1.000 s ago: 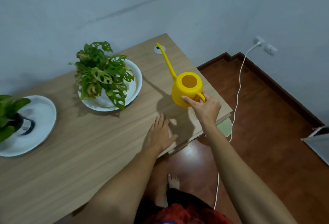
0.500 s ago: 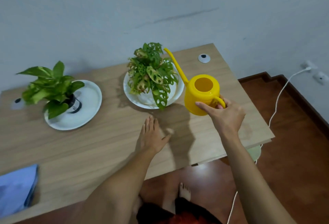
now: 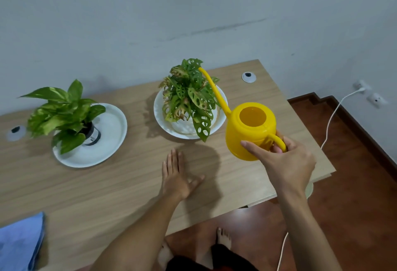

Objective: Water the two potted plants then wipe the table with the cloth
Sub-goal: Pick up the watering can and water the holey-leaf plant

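Item: yellow watering can [image 3: 250, 131], held aloft in the right hand [image 3: 285, 163]. Since a second ago it has travelled from the desk's right end toward the holed-leaf plant [image 3: 189, 98]; its long spout [image 3: 212, 88] now reaches in over the foliage and the white dish [image 3: 221, 120] beneath. No water seen leaving the tip. Judgement: first watering about to start; can barely tipped.

Item: right-hand grip. Closed round the can's handle, fingers [image 3: 251, 147] pressed against the can's body.

Item: left hand [image 3: 176, 176]. Flat on the desk [image 3: 129, 184], palm down, fingers spread wide, holding nothing; unmoved over the last second.

Item: second plant [image 3: 62, 115], broad-leaved, in a dark pot on its own white dish [image 3: 111, 133] at the left. Not yet watered, by appearance.

Item: blue cloth [image 3: 19, 245], lower left corner of the desk, untouched; wiping remains.
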`<state>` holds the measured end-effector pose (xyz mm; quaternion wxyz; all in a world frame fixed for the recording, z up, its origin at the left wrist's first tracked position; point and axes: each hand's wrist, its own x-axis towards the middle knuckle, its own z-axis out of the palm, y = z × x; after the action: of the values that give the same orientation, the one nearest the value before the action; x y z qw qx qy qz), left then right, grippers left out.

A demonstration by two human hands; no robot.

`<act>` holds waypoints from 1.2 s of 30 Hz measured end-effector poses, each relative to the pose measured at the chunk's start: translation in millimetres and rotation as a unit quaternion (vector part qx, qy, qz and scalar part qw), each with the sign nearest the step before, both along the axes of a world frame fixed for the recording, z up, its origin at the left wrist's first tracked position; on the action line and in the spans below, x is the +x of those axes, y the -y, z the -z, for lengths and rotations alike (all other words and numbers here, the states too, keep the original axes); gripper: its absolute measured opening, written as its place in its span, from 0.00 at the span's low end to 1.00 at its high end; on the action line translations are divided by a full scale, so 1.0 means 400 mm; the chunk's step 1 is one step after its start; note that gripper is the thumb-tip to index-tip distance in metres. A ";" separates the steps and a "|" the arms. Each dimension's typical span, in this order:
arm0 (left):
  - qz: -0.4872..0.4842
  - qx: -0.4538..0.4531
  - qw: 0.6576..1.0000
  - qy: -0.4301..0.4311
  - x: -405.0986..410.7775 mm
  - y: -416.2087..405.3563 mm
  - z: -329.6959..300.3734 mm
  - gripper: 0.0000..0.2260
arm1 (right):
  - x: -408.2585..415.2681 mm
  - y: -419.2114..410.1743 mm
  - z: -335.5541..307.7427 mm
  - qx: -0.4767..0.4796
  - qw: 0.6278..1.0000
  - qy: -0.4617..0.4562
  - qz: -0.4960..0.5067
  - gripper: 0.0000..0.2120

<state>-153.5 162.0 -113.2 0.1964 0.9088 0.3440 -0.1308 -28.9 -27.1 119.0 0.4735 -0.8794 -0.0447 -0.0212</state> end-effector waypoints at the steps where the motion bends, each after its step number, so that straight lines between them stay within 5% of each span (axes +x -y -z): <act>1: 0.000 -0.005 1.000 -0.004 0.002 0.000 -0.002 0.55 | -0.007 0.002 -0.009 0.002 1.000 -0.004 -0.002 0.23; 9: 0.014 -0.036 0.999 -0.006 -0.002 -0.007 -0.011 0.67 | -0.048 -0.004 -0.030 0.008 1.000 -0.016 -0.009 0.18; 36: 0.026 -0.060 0.996 -0.066 0.012 -0.010 -0.042 0.65 | -0.072 -0.039 -0.089 0.023 1.000 -0.005 -0.017 0.17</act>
<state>-148.7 166.0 -96.3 0.2241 0.8933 0.3238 -0.2165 -57.9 -11.6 154.5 0.4941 -0.8674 -0.0573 -0.0097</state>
